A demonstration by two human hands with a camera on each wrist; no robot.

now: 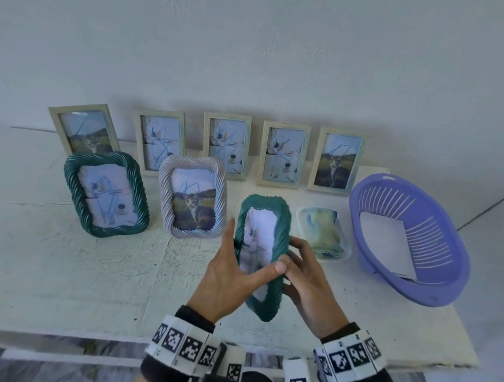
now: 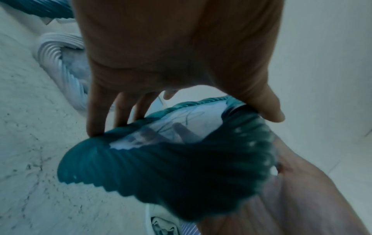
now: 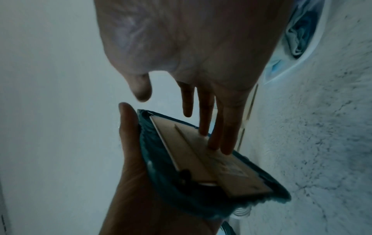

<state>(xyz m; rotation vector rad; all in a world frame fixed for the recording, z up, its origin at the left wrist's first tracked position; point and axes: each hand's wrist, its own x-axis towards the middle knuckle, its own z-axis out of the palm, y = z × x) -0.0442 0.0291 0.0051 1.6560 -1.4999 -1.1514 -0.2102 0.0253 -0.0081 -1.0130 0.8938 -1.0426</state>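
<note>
Teal rope-twist photo frame (image 1: 260, 236): held off table (image 1: 90, 269), tilted, left of purple basket (image 1: 438, 239); folded cloth (image 1: 321, 228) between.
Left hand (image 1: 232, 279): thumb and fingers pinch frame across opposite edges.
Right hand (image 1: 309, 287): straight fingers (image 3: 229, 127) rest on backing board (image 3: 201, 159), thumb free.

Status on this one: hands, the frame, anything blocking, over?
Left hand grips teal frame across its width, held off table. Right hand flat against its back board. Nothing in the way.
</note>
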